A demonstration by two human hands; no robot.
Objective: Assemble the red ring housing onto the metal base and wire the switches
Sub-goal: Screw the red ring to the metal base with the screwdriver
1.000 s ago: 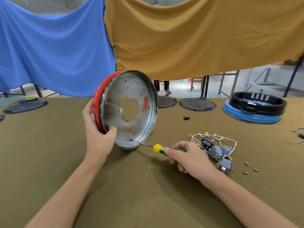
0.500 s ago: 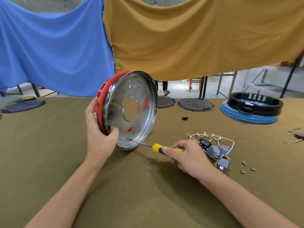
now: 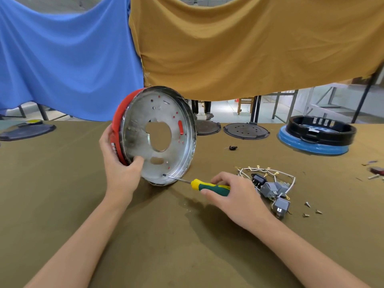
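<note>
Since a moment ago, little has shifted: my left hand still grips the red ring housing and metal base together, tilted on edge on the table. My right hand curls round the screwdriver, tip at a low hole in the base. I judge I'm fastening screws; next I must keep the tip seated and turn. The switches wait beside, unwired.

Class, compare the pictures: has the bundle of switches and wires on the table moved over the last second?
No. The switch bundle keeps its place beside the loose screws on the table; only the head camera shifts slightly.
</note>
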